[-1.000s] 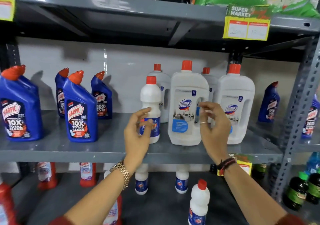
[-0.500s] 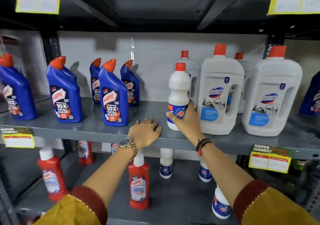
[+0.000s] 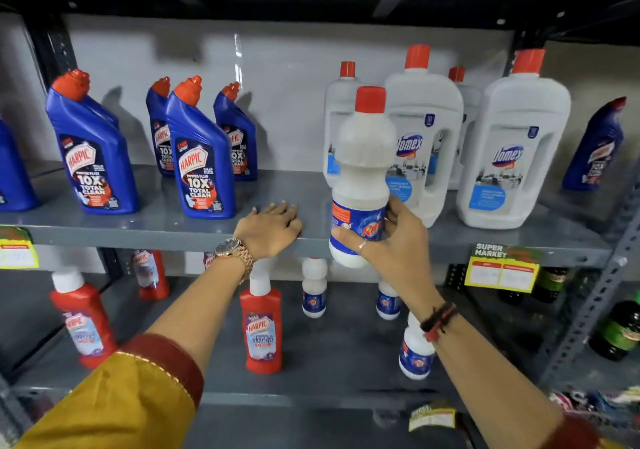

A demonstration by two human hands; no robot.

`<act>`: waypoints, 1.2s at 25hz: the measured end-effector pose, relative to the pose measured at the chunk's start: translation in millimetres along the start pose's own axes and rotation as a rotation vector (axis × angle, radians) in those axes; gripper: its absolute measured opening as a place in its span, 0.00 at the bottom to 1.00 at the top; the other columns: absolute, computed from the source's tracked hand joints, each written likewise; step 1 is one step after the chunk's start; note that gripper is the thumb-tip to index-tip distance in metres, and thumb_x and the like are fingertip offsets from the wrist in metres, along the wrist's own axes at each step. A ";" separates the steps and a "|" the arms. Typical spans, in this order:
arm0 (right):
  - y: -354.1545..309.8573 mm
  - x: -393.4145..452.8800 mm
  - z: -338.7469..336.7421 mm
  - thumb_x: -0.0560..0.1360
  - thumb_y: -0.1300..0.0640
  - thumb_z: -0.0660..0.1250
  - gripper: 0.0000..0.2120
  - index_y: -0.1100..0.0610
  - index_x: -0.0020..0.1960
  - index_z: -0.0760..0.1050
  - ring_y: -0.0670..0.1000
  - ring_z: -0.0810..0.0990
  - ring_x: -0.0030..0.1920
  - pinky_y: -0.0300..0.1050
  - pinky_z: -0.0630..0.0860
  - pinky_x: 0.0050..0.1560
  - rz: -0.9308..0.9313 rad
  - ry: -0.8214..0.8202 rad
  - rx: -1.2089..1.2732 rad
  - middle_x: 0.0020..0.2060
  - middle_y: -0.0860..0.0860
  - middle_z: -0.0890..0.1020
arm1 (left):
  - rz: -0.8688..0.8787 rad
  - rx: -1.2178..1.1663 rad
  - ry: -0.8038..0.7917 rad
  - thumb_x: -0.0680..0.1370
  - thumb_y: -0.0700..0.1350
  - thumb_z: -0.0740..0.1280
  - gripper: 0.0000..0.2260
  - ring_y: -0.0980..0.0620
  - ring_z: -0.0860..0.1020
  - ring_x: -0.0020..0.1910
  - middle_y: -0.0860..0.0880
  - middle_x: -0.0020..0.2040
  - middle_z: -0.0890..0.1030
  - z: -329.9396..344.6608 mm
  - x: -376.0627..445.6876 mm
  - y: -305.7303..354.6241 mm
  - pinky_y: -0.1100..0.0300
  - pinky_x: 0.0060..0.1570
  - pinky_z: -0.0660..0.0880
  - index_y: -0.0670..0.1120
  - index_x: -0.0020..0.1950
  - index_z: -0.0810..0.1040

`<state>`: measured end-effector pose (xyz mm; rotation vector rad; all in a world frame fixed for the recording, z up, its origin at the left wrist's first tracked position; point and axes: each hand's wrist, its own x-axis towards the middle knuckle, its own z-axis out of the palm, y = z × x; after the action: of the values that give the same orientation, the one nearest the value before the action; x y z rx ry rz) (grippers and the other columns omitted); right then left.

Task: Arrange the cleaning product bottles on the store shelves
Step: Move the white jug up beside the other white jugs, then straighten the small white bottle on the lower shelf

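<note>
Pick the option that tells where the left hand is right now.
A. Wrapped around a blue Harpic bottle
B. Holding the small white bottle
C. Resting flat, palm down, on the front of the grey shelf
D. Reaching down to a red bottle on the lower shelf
C: the left hand lies palm down on the grey shelf, holding nothing, while the right hand holds the small white bottle.

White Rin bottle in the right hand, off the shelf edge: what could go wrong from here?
1. The right hand grips the white Rin bottle low on its label, so the tall top could tip.
2. It hangs past the middle shelf edge; a slip could drop it onto the small white bottles below.
3. The Domex jug stands close behind; pushing back could knock it.
</note>
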<state>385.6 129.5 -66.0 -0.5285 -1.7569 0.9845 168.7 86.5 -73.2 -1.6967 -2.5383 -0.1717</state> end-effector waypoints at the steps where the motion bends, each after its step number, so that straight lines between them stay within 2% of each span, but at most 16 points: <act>1: 2.7 -13.5 -8.8 0.57 0.55 0.80 0.27 0.51 0.53 0.74 0.41 0.83 0.46 0.34 0.79 0.46 0.002 -0.015 0.003 0.46 0.42 0.83 | -0.008 -0.009 0.006 0.80 0.52 0.44 0.24 0.48 0.51 0.77 0.46 0.78 0.51 0.4 -0.2 0.3 0.42 0.74 0.48 0.48 0.76 0.51; 4: 31.4 -53.5 -23.0 0.57 0.55 0.81 0.29 0.51 0.55 0.73 0.41 0.82 0.48 0.34 0.79 0.46 0.041 -0.055 -0.039 0.47 0.42 0.83 | -0.037 -0.049 0.021 0.80 0.53 0.45 0.24 0.49 0.51 0.77 0.48 0.78 0.51 -2.3 -1.1 2.2 0.45 0.75 0.47 0.49 0.76 0.52; 9: 111.4 -102.3 -1.4 0.57 0.55 0.80 0.31 0.42 0.54 0.69 0.34 0.79 0.49 0.31 0.77 0.48 0.196 -0.101 -0.129 0.48 0.36 0.79 | -0.024 -0.054 0.055 0.80 0.53 0.45 0.24 0.49 0.53 0.77 0.48 0.78 0.53 0.0 -3.9 3.2 0.46 0.75 0.48 0.49 0.76 0.54; 11: 143.2 -111.6 15.2 0.58 0.55 0.80 0.32 0.45 0.56 0.69 0.35 0.80 0.48 0.28 0.76 0.49 0.259 -0.090 -0.139 0.48 0.38 0.79 | -0.025 -0.060 0.078 0.80 0.53 0.46 0.24 0.49 0.54 0.77 0.48 0.78 0.54 -1.0 -3.8 4.1 0.46 0.75 0.49 0.50 0.76 0.55; 14: 184.5 -114.2 44.6 0.58 0.56 0.80 0.34 0.55 0.60 0.69 0.43 0.80 0.48 0.24 0.74 0.45 0.355 -0.091 -0.149 0.50 0.46 0.80 | -0.034 -0.059 0.120 0.80 0.53 0.47 0.23 0.49 0.56 0.76 0.49 0.78 0.56 -0.5 -3.0 5.8 0.46 0.75 0.52 0.51 0.74 0.59; 15: 195.8 -113.3 53.8 0.58 0.56 0.80 0.34 0.56 0.60 0.69 0.45 0.80 0.48 0.26 0.75 0.46 0.374 -0.094 -0.153 0.50 0.48 0.81 | -0.038 -0.058 0.135 0.80 0.53 0.47 0.22 0.49 0.57 0.76 0.49 0.77 0.57 0.3 -3.6 6.3 0.46 0.74 0.53 0.51 0.74 0.61; 18: 226.7 -110.4 78.1 0.58 0.57 0.79 0.33 0.56 0.58 0.68 0.48 0.80 0.51 0.42 0.80 0.53 0.439 -0.109 -0.157 0.53 0.50 0.81 | -0.049 -0.059 0.166 0.79 0.53 0.47 0.22 0.49 0.59 0.75 0.50 0.76 0.61 2.5 -4.7 5.2 0.46 0.73 0.56 0.51 0.72 0.64; 19: 234.0 -110.3 83.3 0.58 0.58 0.79 0.33 0.56 0.58 0.68 0.49 0.80 0.52 0.43 0.79 0.53 0.459 -0.114 -0.161 0.53 0.50 0.80 | -0.047 -0.058 0.174 0.79 0.53 0.47 0.22 0.49 0.60 0.74 0.50 0.75 0.63 2.5 -5.4 5.6 0.47 0.73 0.57 0.51 0.71 0.65; 23: 252.7 -111.1 93.8 0.59 0.60 0.79 0.34 0.57 0.60 0.67 0.48 0.77 0.52 0.39 0.76 0.52 0.525 -0.144 -0.160 0.54 0.50 0.78 | -0.057 -0.045 0.201 0.79 0.52 0.48 0.20 0.48 0.66 0.70 0.48 0.70 0.70 1.4 -4.6 7.5 0.46 0.69 0.62 0.48 0.66 0.70; 30: 268.4 -110.6 108.2 0.60 0.59 0.79 0.34 0.55 0.60 0.66 0.48 0.77 0.51 0.40 0.76 0.52 0.562 -0.139 -0.143 0.52 0.47 0.77 | -0.059 -0.037 0.216 0.79 0.51 0.48 0.21 0.48 0.65 0.71 0.49 0.71 0.69 3.1 -3.1 8.4 0.46 0.68 0.61 0.49 0.67 0.69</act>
<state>305.0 161.6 -363.4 -1.1085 -1.8509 1.3072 177.6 87.3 -76.3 -1.5229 -2.4408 -0.3863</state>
